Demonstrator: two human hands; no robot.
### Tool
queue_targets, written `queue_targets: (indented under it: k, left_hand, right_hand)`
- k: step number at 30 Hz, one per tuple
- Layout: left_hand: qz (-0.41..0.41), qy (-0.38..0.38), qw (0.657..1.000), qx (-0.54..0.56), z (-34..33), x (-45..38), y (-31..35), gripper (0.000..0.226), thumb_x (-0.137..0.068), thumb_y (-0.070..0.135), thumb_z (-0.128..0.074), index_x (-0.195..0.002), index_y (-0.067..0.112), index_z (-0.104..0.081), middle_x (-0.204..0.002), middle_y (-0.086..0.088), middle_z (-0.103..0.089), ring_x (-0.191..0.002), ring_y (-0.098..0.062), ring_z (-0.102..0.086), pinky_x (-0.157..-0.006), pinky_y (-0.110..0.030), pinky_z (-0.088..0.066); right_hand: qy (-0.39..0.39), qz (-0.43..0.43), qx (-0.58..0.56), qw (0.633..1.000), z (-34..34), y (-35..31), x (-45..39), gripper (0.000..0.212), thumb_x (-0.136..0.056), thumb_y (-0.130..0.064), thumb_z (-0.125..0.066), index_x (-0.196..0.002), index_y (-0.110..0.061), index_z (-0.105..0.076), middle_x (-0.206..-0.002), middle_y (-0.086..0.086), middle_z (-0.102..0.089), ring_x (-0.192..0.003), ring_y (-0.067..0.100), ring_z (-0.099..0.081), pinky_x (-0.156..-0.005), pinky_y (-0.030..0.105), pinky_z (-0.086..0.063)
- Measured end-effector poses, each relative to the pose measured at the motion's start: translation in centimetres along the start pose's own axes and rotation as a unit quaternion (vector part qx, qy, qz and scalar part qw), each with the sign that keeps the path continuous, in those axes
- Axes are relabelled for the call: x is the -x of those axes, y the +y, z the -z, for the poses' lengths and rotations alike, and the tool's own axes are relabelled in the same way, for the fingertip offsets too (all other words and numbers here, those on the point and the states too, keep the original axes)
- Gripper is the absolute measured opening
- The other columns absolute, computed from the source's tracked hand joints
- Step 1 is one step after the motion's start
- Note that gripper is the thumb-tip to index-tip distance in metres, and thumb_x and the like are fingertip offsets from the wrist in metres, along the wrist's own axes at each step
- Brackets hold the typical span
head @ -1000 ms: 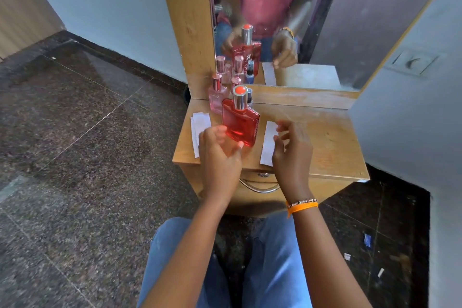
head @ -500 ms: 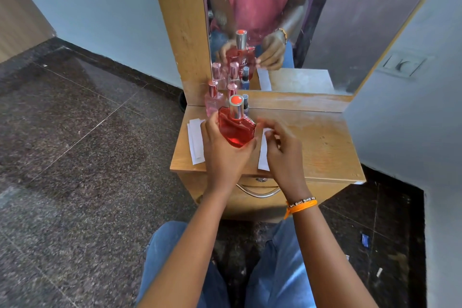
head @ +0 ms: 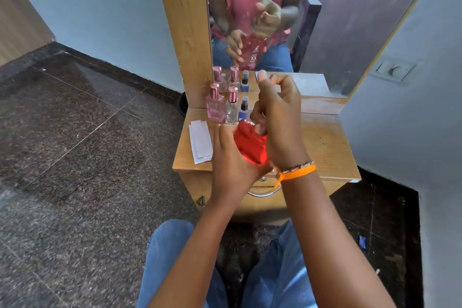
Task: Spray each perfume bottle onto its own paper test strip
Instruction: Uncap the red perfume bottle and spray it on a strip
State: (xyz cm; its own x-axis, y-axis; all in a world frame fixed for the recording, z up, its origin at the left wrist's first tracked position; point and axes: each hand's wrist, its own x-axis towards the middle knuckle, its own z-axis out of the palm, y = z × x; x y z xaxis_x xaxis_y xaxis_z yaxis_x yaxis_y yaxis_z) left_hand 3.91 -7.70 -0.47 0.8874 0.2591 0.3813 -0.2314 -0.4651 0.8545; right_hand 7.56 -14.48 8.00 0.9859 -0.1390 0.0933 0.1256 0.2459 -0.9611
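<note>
Two hands: both at the red bottle (head: pixel 250 145)
Left hand (head: pixel 230 157): wraps the bottle's body
Right hand (head: pixel 277 122): curled at its top, nearest the cap
Strips (head: pixel 200 141): table's left edge

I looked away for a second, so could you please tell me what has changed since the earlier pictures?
The right hand left the strip and closed over the top of the red bottle, hiding the cap. The left hand keeps holding the bottle, now nearer the desk's front edge. The strips and three small bottles stayed put.
</note>
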Motion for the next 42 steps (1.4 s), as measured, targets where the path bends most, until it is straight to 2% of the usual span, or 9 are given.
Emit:
queue_targets:
  k: [5, 7, 11, 16, 21, 24, 29, 36, 42]
  left_hand:
    - [0.015, -0.057, 0.998, 0.027, 0.8, 0.3, -0.1, 0.077, -0.044, 0.046, -0.084, -0.106, 0.033, -0.040, -0.107, 0.003, -0.056, -0.098, -0.011, -0.058, -0.078, -0.026, -0.053]
    - [0.019, 0.005, 1.000, 0.003, 0.5, 0.2, 0.6, 0.075, -0.043, 0.048, -0.079, -0.104, 0.029, -0.040, -0.104, 0.007, -0.050, -0.092, -0.006, -0.052, -0.070, -0.007, -0.043]
    - [-0.006, 0.012, 1.000, -0.011, 0.0, 0.3, 1.6, 0.067, -0.047, 0.048, -0.070, -0.102, 0.024, -0.042, -0.101, 0.009, -0.046, -0.090, -0.012, -0.052, -0.066, -0.017, -0.040]
    - [0.030, -0.193, 0.973, 0.121, 1.5, 0.4, 0.4, 0.074, -0.047, 0.035, -0.085, -0.110, 0.029, -0.046, -0.112, 0.007, -0.058, -0.099, -0.004, -0.060, -0.082, -0.025, -0.052]
    - [0.013, -0.033, 0.999, 0.008, 0.6, -0.1, 1.4, 0.078, -0.044, 0.047, -0.078, -0.110, 0.024, -0.044, -0.109, 0.003, -0.051, -0.101, -0.012, -0.053, -0.077, -0.018, -0.047]
    - [-0.014, -0.070, 0.997, -0.016, 0.6, -0.1, 1.4, 0.078, -0.044, 0.042, -0.081, -0.110, 0.024, -0.044, -0.111, 0.004, -0.049, -0.101, -0.014, -0.053, -0.076, -0.022, -0.048]
    - [0.046, -0.248, 0.960, 0.125, 2.0, 0.4, 0.7, 0.075, -0.048, 0.038, -0.085, -0.112, 0.032, -0.047, -0.114, 0.009, -0.059, -0.103, 0.000, -0.058, -0.085, -0.018, -0.049]
    - [0.025, -0.106, 0.993, 0.035, 0.5, 0.2, 1.3, 0.080, -0.047, 0.037, -0.087, -0.115, 0.027, -0.044, -0.116, 0.002, -0.052, -0.107, -0.014, -0.054, -0.086, -0.031, -0.052]
    - [0.048, -0.132, 0.988, 0.069, 0.6, 0.0, 0.2, 0.079, -0.049, 0.035, -0.085, -0.118, 0.027, -0.048, -0.117, 0.002, -0.055, -0.104, -0.005, -0.057, -0.087, -0.024, -0.051]
  right_hand:
    - [-0.212, -0.053, -0.079, 0.973, 2.4, -1.8, -0.6, 0.026, -0.096, -0.004, -0.045, -0.073, -0.014, -0.038, -0.051, -0.009, -0.040, -0.045, 0.009, -0.033, -0.049, 0.025, -0.025]
    - [-0.178, -0.012, -0.016, 0.984, 2.3, -1.5, 0.4, 0.019, -0.094, -0.002, -0.049, -0.083, -0.015, -0.041, -0.069, -0.003, -0.047, -0.063, 0.015, -0.043, -0.062, 0.028, -0.037]
    - [-0.022, 0.062, 0.090, 0.994, 1.0, -0.7, 1.7, 0.021, -0.093, -0.007, -0.055, -0.081, -0.017, -0.041, -0.061, -0.004, -0.040, -0.055, 0.009, -0.038, -0.057, 0.027, -0.033]
    - [-0.280, -0.076, -0.025, 0.957, 3.3, -3.1, -0.1, 0.029, -0.097, -0.008, -0.045, -0.069, -0.015, -0.045, -0.044, -0.007, -0.033, -0.041, 0.009, -0.026, -0.047, 0.023, -0.021]
    - [-0.153, 0.028, 0.109, 0.982, 3.0, -1.8, 1.4, 0.019, -0.091, -0.001, -0.056, -0.088, -0.015, -0.044, -0.073, -0.006, -0.045, -0.058, 0.000, -0.042, -0.058, 0.014, -0.038]
    - [-0.064, -0.006, 0.044, 0.997, 2.5, -1.4, 1.4, 0.031, -0.090, -0.003, -0.059, -0.080, -0.019, -0.034, -0.059, -0.006, -0.034, -0.048, 0.005, -0.030, -0.047, 0.017, -0.030]
    - [-0.223, -0.096, -0.069, 0.968, 4.2, -2.8, 0.0, 0.036, -0.091, -0.002, -0.051, -0.064, -0.018, -0.034, -0.043, -0.009, -0.030, -0.041, 0.008, -0.028, -0.045, 0.020, -0.030]
    - [-0.050, 0.046, 0.320, 0.945, 5.8, -1.2, 0.4, 0.025, -0.075, -0.018, -0.079, -0.087, -0.006, -0.061, -0.082, 0.005, -0.061, -0.072, 0.012, -0.054, -0.069, 0.035, -0.048]
    - [-0.191, 0.041, 0.210, 0.958, 6.8, -2.0, -0.2, 0.022, -0.081, 0.005, -0.067, -0.100, -0.005, -0.064, -0.080, 0.003, -0.065, -0.074, 0.004, -0.062, -0.073, 0.017, -0.051]
